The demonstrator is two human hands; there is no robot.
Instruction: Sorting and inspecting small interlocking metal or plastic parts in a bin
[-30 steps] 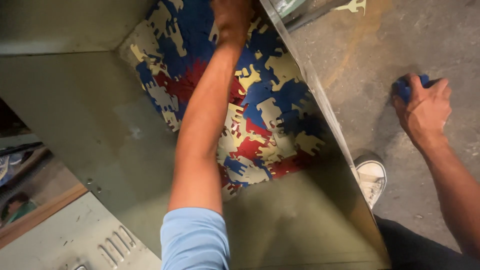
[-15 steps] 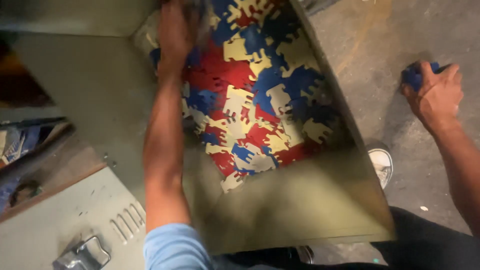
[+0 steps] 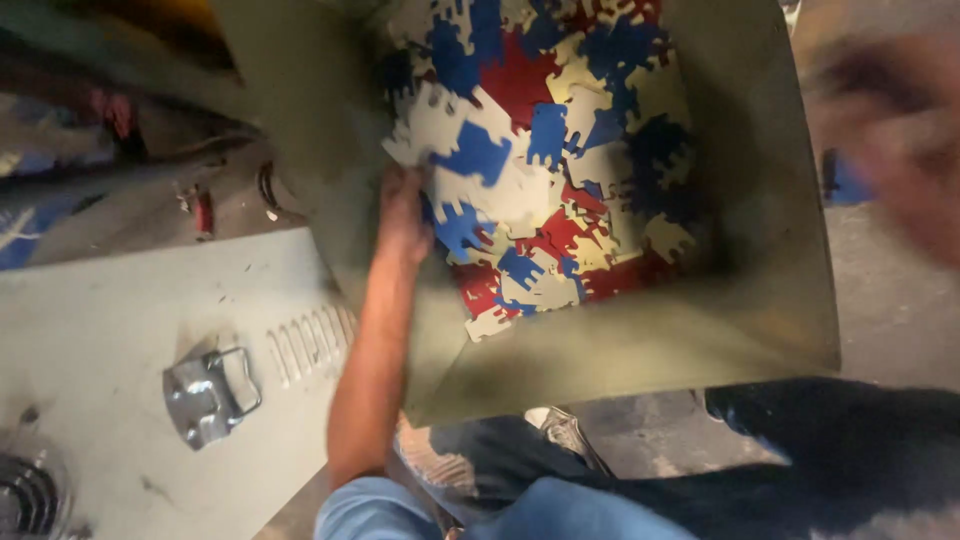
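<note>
The cream foam piece (image 3: 440, 125), flat and toothed like a puzzle part, is lying at the left edge of the heap inside the green metal bin (image 3: 770, 250). The left hand (image 3: 403, 215) is reaching into the bin and its grip is closing on the lower edge of this piece; the fingers are partly hidden. Many blue, red and cream pieces (image 3: 560, 150) are filling the bin, so most seem left inside. The left arm is stretching straight forward. The right hand (image 3: 895, 140) is only a blur; I cannot tell its grip. A grey metal panel (image 3: 120, 330) with a latch (image 3: 205, 395) is lying to the left.
</note>
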